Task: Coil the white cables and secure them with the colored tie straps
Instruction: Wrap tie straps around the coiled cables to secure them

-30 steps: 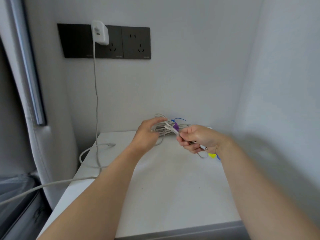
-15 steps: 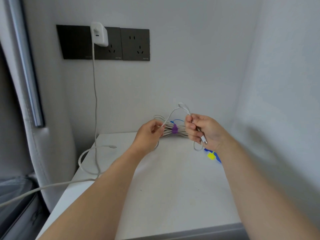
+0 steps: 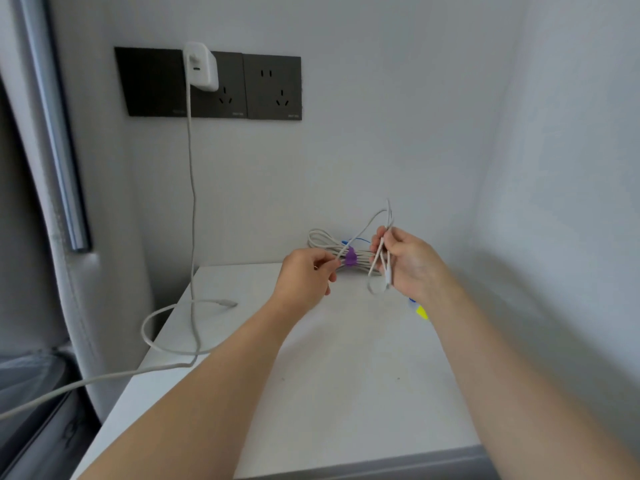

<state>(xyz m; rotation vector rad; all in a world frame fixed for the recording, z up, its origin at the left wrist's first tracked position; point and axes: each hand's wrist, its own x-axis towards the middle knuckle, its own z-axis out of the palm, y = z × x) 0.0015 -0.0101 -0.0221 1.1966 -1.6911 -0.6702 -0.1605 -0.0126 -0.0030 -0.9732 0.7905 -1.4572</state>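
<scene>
1. White charger [image 3: 201,65] sits in the dark socket panel [image 3: 270,86] at 11 o'clock; its lead [image 3: 192,202] trails over the table [image 3: 346,393].
2. Behind the hands lies 1 coiled bundle [image 3: 322,240] bound by 1 purple tie [image 3: 350,257]; 1 yellow tie [image 3: 421,311] lies by the right wrist.
3. Left hand [image 3: 304,277] pinches 1 loose white cable [image 3: 389,216]; right hand [image 3: 408,263], at its 3 o'clock, grips the folded loops.

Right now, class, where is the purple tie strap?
In the head view the purple tie strap is wrapped round the coiled cable bundle at the back of the white table, between the left hand and the right hand.
</scene>
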